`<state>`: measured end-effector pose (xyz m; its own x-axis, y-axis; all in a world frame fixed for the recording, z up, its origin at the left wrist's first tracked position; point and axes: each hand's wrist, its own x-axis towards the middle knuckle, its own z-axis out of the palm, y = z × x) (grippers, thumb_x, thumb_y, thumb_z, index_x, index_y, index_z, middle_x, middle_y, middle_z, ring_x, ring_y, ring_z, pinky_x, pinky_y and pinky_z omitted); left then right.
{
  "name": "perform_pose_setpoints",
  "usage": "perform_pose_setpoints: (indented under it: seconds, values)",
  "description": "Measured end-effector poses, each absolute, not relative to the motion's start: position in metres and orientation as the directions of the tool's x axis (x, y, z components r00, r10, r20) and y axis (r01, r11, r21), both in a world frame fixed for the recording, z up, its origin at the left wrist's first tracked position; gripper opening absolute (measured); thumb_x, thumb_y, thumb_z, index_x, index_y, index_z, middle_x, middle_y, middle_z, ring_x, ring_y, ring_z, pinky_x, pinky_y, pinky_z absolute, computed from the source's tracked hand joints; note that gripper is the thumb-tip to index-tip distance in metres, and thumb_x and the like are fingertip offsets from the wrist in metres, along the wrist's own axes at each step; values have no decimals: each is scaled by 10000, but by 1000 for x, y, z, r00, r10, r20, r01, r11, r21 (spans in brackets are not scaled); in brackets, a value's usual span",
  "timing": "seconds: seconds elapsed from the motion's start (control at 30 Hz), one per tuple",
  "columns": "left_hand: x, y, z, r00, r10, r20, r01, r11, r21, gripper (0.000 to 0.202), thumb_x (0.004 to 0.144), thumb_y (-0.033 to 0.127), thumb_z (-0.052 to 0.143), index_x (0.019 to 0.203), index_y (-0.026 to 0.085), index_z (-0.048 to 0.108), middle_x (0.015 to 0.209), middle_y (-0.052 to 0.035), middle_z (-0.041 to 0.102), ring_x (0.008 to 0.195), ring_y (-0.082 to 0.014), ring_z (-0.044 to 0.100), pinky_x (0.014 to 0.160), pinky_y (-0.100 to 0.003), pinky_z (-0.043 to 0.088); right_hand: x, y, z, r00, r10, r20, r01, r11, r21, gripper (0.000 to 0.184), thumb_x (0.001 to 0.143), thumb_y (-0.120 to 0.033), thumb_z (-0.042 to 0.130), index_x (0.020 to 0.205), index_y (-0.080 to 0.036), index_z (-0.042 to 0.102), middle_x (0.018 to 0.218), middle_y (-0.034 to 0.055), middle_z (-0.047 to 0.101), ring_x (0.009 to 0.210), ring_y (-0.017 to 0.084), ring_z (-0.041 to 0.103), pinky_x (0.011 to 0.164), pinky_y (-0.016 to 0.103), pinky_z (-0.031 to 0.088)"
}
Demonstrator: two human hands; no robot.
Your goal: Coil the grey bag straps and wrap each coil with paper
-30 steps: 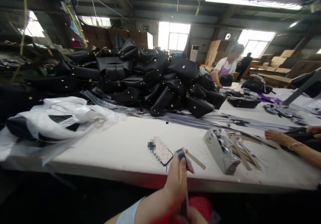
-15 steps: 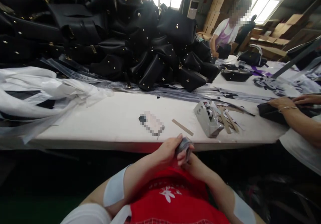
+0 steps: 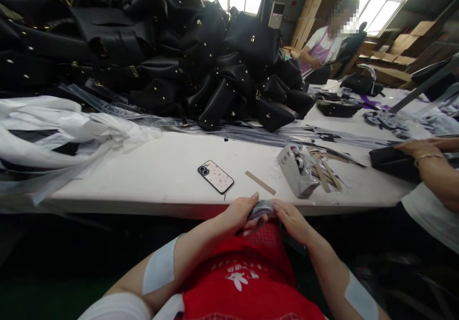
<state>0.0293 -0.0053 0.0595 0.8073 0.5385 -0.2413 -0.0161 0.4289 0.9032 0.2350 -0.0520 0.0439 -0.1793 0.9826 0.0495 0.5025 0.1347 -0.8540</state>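
Observation:
My left hand [image 3: 241,215] is closed around a small rolled grey bundle [image 3: 261,208], thumb on top and fingertips curling below it. The bundle looks shiny and layered; its exact kind cannot be made out. At its right side, my right hand [image 3: 291,218] has its fingers pressed together against the bundle, with the thumb hidden. Both hands are in front of the table's near edge, above a red apron [image 3: 240,262]. Just beyond them on the white table [image 3: 172,167] lie a phone in a patterned case [image 3: 215,176] and a flat brown strip [image 3: 260,183].
A grey-white tape dispenser [image 3: 297,171] stands to the right, beside loose brown strips [image 3: 325,172]. Black handbags [image 3: 222,62] are piled at the back. White wrapping [image 3: 71,119] lies left. A co-worker's hands [image 3: 426,150] rest on a black bag; another person [image 3: 321,48] stands farther back.
My right hand has shifted right and up, out from under the bundle to its right side. The bundle has turned slightly in my left hand. The nearby co-worker's hands have moved right.

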Motion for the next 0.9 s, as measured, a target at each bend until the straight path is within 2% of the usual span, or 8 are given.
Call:
perform_pose_setpoints:
  seconds: [0.1,0.2,0.33,0.47,0.6,0.73,0.83,0.9]
  values:
    - [39,7,71,759,617,-208,-264,584,768,605,891,649,323,848,117,607,423,83,306,351,-93,306,427,-236,293,200,-64,21,-159,987,-2,381,59,-923,437,951,-494,394,1116,-166,631,1054,91,685,970,250,623,897,368,474]
    - [42,22,74,573,816,-74,-423,372,826,534,896,612,370,1002,128,570,593,35,443,507,-121,443,545,-260,382,172,-80,14,-274,947,-166,401,-44,-915,338,867,-467,575,953,-158,681,907,71,703,846,234,639,813,340,496]
    - [32,31,59,309,917,251,-3,-263,965,441,813,601,536,905,169,550,752,-52,542,735,-203,513,738,-331,407,187,-93,39,-552,797,-246,240,-130,-962,400,883,-507,538,822,-147,700,607,8,605,551,133,551,554,237,453]
    - [21,18,51,698,698,158,274,-464,842,409,819,575,529,675,192,532,643,-33,522,626,-176,471,658,-300,376,243,-76,62,-220,960,-172,287,-105,-952,457,869,-578,517,876,-147,669,482,-40,498,421,105,428,466,226,379]
    - [19,13,58,849,496,-180,209,-3,978,600,915,621,302,675,157,598,450,26,428,412,-110,379,471,-245,307,268,-52,47,-105,990,-89,621,-5,-783,432,882,-560,499,801,-172,673,681,26,634,664,179,571,655,280,454]
    - [12,31,65,877,401,-264,-42,612,790,649,933,615,250,752,120,630,331,77,279,283,-90,264,369,-220,229,258,-50,16,-187,971,-150,516,-32,-856,578,935,-600,324,763,-161,657,650,34,614,628,184,560,613,292,456]
    - [8,50,72,839,502,-211,-311,760,571,606,967,537,254,789,93,626,371,91,257,305,-64,239,379,-188,253,235,-55,5,-116,983,-144,410,-85,-908,534,909,-612,378,924,-152,650,615,10,581,563,168,529,575,293,454]
    - [11,60,77,732,661,-163,-486,675,556,535,976,494,295,878,81,621,467,66,366,393,-63,367,467,-181,358,214,-59,7,-92,989,-114,437,-63,-897,439,872,-568,493,938,-161,643,733,34,636,680,190,580,675,310,475]
